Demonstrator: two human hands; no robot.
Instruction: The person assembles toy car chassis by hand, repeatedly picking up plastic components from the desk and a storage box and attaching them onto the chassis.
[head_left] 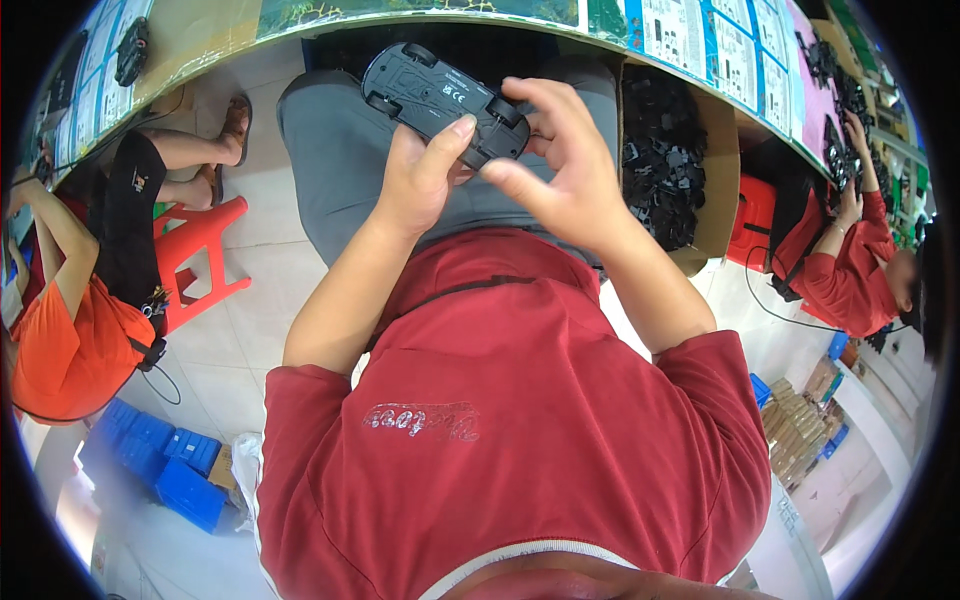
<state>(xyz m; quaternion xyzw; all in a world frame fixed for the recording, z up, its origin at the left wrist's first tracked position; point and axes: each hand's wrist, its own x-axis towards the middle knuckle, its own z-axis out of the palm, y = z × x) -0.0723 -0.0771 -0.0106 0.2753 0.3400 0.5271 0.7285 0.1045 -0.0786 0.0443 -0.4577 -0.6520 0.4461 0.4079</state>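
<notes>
A black toy car (432, 92) is held upside down over my lap, its underside and wheels turned up. My left hand (422, 178) is closed on its near edge, thumb pressed on the underside and the other fingers hidden below. Around the car's right end curls my right hand (570, 165), the index finger by a wheel and the thumb near the end's edge. The car tilts, its left end farther from me.
Beyond my lap runs a table edge (430, 14) with printed sheets on top. An open carton (715, 190) of black parts stands to my right. Another dark toy car (131, 50) lies on the table at left. Co-workers sit on both sides, one near a red stool (200, 250).
</notes>
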